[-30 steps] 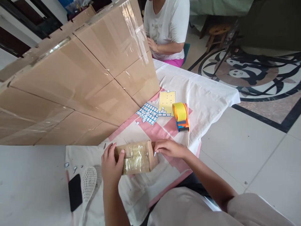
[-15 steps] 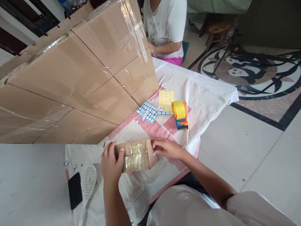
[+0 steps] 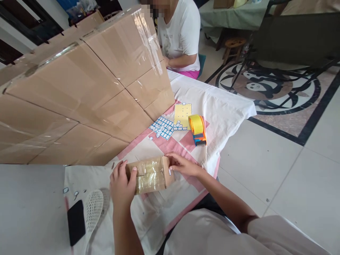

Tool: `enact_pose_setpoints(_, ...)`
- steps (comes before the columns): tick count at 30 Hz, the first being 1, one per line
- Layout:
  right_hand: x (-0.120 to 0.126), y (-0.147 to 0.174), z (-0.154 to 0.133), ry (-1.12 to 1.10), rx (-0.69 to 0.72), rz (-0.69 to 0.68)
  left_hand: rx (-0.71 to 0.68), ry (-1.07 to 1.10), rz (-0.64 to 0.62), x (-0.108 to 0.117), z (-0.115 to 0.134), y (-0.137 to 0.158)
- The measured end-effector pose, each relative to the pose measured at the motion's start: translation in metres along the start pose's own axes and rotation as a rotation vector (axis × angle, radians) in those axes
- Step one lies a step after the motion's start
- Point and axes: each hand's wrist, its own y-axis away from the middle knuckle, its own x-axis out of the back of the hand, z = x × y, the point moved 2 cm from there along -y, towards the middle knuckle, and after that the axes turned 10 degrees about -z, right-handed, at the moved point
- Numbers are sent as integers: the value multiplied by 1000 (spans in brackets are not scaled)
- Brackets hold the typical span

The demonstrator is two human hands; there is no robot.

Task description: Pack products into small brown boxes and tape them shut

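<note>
A small cardboard box (image 3: 150, 177), banded with shiny clear tape, lies in front of me on the cloth-covered table. Wrapped round its left end is my left hand (image 3: 123, 184), thumb on the top face. My right hand (image 3: 183, 164) is at the opposite end, its fingers curled against the end face and its far edge. A small whitish label (image 3: 170, 172) shows on that face, just under my right thumb. Beyond the box lie a sheet of blue-edged labels (image 3: 166, 128), some loose ones on top, and a yellow backing sheet (image 3: 182, 113).
An orange-and-blue tape dispenser with a yellow roll (image 3: 198, 129) stands right of the sheets. Large stacked taped cartons (image 3: 101, 95) rise at left. A black phone-like slab (image 3: 76, 223) and a white mesh swatter (image 3: 94, 210) lie at lower left. A person in a white shirt (image 3: 180, 35) sits across.
My view has shifted, so the whole scene sits slightly further left. My right fingers have eased off the label, which shows more clearly on the box end. The left hand keeps its hold.
</note>
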Motion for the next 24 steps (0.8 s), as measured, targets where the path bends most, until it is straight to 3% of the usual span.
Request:
enact_pose_setpoints(10, 0, -1, 3, -83, -15, -17, -5, -7, 14, -1, -1, 2)
enact_pose_setpoints(17, -3, 5, -9, 19, -39, -42, 14, -22, -11, 0, 2, 1)
enact_pose_setpoints(24, -6, 11, -3, 66, -41, -23, -35, -26, 33, -5, -7, 0)
